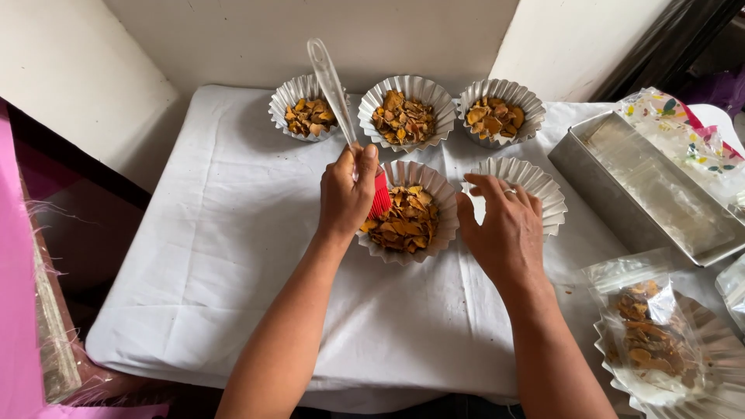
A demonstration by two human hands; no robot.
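Brush (341,109) in left hand's (347,194) closed grip, red bristles over filled cup (407,221).

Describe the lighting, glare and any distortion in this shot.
Head view: soft, even daylight on the white cloth, with faint shadows under the left hand and right hand; mild glare on the metal tray; wide-angle bending at the edges; the brush and cups stay sharp.
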